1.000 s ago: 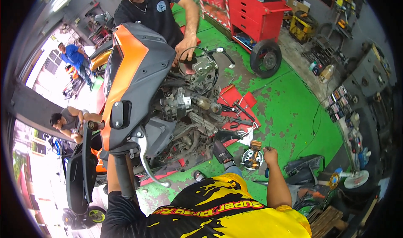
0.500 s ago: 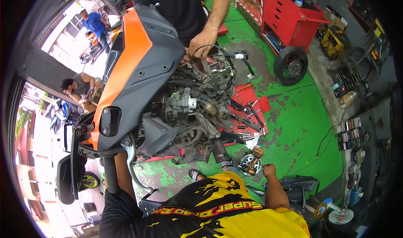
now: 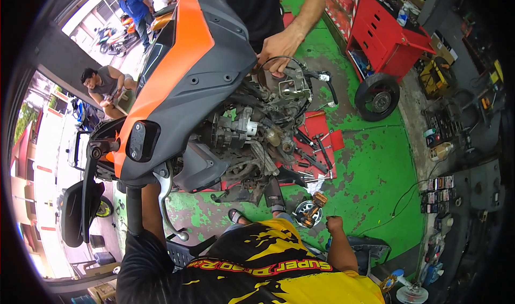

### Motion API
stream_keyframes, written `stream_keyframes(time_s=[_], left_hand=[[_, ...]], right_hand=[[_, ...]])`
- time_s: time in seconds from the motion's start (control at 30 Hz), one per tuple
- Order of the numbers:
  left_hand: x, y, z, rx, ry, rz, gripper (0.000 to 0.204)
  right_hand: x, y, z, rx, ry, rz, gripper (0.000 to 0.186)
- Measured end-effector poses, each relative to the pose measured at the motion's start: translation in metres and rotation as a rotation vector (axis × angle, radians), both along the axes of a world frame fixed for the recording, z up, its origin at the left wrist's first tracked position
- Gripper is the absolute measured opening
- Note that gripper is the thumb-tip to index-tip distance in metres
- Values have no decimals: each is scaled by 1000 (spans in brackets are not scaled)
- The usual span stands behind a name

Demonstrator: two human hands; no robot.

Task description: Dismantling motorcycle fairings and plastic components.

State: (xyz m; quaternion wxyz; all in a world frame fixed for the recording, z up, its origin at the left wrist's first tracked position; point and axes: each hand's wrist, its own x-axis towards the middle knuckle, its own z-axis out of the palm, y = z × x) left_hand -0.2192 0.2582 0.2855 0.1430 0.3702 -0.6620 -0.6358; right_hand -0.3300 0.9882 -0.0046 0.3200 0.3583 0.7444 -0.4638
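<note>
A partly stripped motorcycle with an orange and grey front fairing (image 3: 185,62) stands before me. My left forearm (image 3: 153,210) reaches up behind the handlebar grip (image 3: 134,210), and the fairing and grip hide that hand. A brake lever (image 3: 165,199) curves down beside the forearm. Low on the right, my right hand (image 3: 334,224) is closed, with a thin dark shaft sticking up from it. Just left of it, an orange-brown cordless drill (image 3: 311,210) lies on a silver wheel-like part (image 3: 303,216). Across the exposed engine (image 3: 236,127), a co-worker's hand (image 3: 280,49) touches a black cable.
Wrenches and other tools lie on a red mat (image 3: 322,145) on the worn green floor (image 3: 370,180). A loose tire (image 3: 377,97) leans by a red tool cabinet (image 3: 383,33). Two more people (image 3: 134,6) are outside at the left. Black body panels (image 3: 370,247) lie near my right arm.
My view has turned slightly, so the motorcycle's upper part and the cabinet sit further right in the picture. My right hand stays closed beside the drill. The co-worker's hand remains at the cable.
</note>
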Motion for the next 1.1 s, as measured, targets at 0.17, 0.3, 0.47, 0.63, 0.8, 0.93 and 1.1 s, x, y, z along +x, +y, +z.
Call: stream_keyframes(time_s=[0.17, 0.3, 0.47, 0.63, 0.8, 0.93, 1.1], left_hand=[[-11, -2, 3, 4, 22, 13, 59], [-21, 14, 8, -14, 34, 30, 59], [-69, 22, 28, -43, 49, 50, 59], [-75, 37, 29, -51, 46, 20, 58], [-115, 25, 45, -71, 42, -3, 58], [-110, 24, 45, -81, 41, -34, 58], [-60, 40, 37, -106, 34, -73, 57]], right_hand=[[7, 9, -11, 1, -42, 23, 17], [12, 5, -5, -41, -41, -31, 17], [13, 5, -8, -43, -107, -27, 17], [12, 10, -8, -37, -61, -47, 16], [6, 0, 10, -73, 1, 34, 14], [9, 2, 12, -52, -71, -63, 14], [16, 3, 6, -33, -61, -59, 15]])
